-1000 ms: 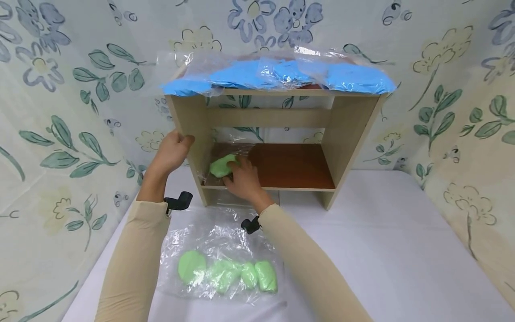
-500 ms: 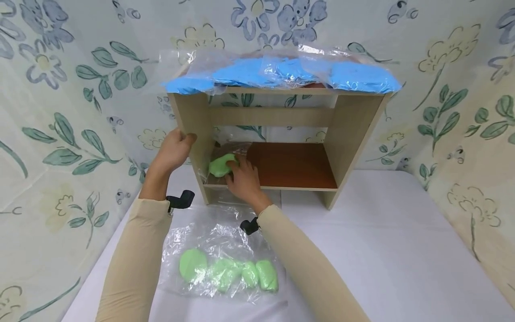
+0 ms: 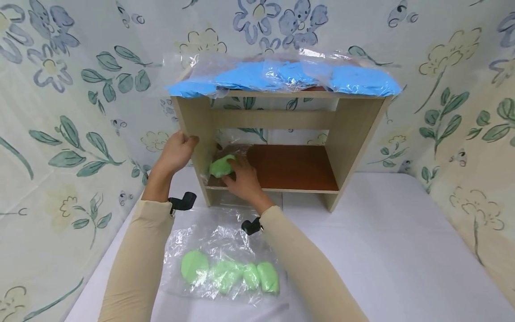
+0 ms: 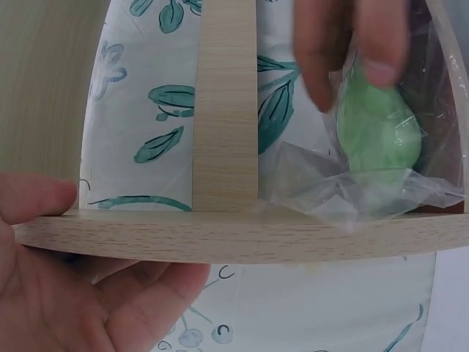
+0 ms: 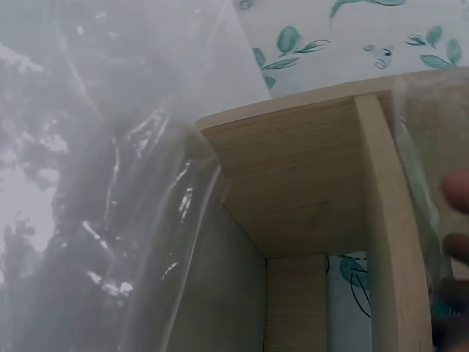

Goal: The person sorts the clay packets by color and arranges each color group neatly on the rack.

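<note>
A small wooden shelf unit [image 3: 360, 134] stands on the white-covered table. My left hand [image 3: 175, 152] grips the front edge of its left side panel [image 4: 242, 236], thumb on the inner face and fingers round the outside, as the left wrist view shows. My right hand [image 3: 244, 181] reaches into the left part of the lower shelf [image 3: 291, 167]. There its thumb and fingers hold the right side of a soft light-green lump [image 3: 221, 166] wrapped in clear plastic. In the right wrist view only blurred fingertips [image 5: 458, 192] show at the right edge.
Blue lumps [image 3: 249, 75] in clear plastic lie along the top board, hanging slightly over its front. On the table before the unit is a clear plastic sheet [image 3: 189, 237] with several green lumps [image 3: 195, 267]. Flowered cloth [image 3: 454, 112] surrounds the table behind and at both sides.
The view shifts slightly. Both hands stay almost where they were, and the green lump keeps its place on the lower shelf.
</note>
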Demonstrator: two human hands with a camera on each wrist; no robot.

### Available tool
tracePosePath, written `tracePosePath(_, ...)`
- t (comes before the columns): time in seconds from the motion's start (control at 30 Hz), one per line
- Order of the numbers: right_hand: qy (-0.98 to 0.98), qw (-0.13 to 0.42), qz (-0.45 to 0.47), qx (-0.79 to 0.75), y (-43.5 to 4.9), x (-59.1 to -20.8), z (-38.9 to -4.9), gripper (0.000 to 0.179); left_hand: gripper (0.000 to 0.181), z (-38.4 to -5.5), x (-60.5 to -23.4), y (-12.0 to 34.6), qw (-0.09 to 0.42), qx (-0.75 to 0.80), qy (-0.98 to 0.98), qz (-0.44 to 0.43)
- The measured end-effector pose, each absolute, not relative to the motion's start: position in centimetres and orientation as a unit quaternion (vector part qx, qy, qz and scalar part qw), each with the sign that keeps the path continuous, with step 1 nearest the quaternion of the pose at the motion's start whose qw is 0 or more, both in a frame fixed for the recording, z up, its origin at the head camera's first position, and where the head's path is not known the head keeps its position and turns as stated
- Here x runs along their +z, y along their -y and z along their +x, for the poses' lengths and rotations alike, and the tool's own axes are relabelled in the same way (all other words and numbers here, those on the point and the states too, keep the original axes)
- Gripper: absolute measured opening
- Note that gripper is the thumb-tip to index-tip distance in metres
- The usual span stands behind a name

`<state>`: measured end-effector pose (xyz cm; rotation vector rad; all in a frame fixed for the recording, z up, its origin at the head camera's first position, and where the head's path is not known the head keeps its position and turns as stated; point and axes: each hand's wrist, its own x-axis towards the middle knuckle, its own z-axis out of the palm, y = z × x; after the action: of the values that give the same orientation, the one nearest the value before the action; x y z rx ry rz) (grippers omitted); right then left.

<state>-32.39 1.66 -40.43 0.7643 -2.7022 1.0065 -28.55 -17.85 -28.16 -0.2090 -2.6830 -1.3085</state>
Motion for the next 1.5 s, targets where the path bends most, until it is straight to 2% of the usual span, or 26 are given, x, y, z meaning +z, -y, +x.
tracePosePath(0.17,0.845,0.109,0.277,0.445,-2.8,-40.3,-31.6,0.05,0.057,-28.7,-28.2,17.8,0.071,-0.436,0.894,-0.075)
tracePosePath(0.4,0.817,0.228,0.281,0.449,-3.9,-40.0,-29.3,0.032,0.057,-28.7,-28.0,18.3,0.076,-0.432,0.896,-0.067)
tracePosePath(0.5,0.811,0.245,0.308,0.433,-5.4,-40.0,-27.7,0.024,0.057,-28.8,-28.3,17.9,0.073,-0.44,0.893,-0.07)
tracePosePath(0.57,0.824,0.217,0.328,0.408,-7.1,-39.9,-26.2,0.02,0.056,-29.0,-28.5,17.5,0.073,-0.444,0.89,-0.077)
tracePosePath(0.7,0.872,0.093,0.355,0.323,-10.9,-40.2,-22.8,0.02,0.055,-29.4,-28.7,16.8,0.077,-0.444,0.889,-0.087)
tracePosePath(0.8,0.895,0.035,0.352,0.272,-12.7,-41.2,-21.2,0.022,0.055,-29.3,-28.7,17.0,0.081,-0.443,0.889,-0.085)
tracePosePath(0.93,0.924,0.006,0.291,0.247,-13.7,-42.8,-19.6,0.027,0.055,-29.0,-28.6,17.8,0.082,-0.443,0.889,-0.081)
tracePosePath(1.13,0.958,-0.081,0.198,0.19,-14.1,-44.5,-17.0,0.052,0.056,-28.6,-28.4,18.2,0.078,-0.447,0.888,-0.073)
tracePosePath(1.4,0.935,-0.12,0.16,0.293,-13.4,-45.6,-16.3,0.075,0.056,-28.8,-28.3,18.0,0.077,-0.446,0.889,-0.075)
tracePosePath(1.5,0.93,-0.117,0.152,0.313,-13.1,-45.8,-16.4,0.078,0.056,-28.8,-28.4,18.0,0.078,-0.445,0.889,-0.072)
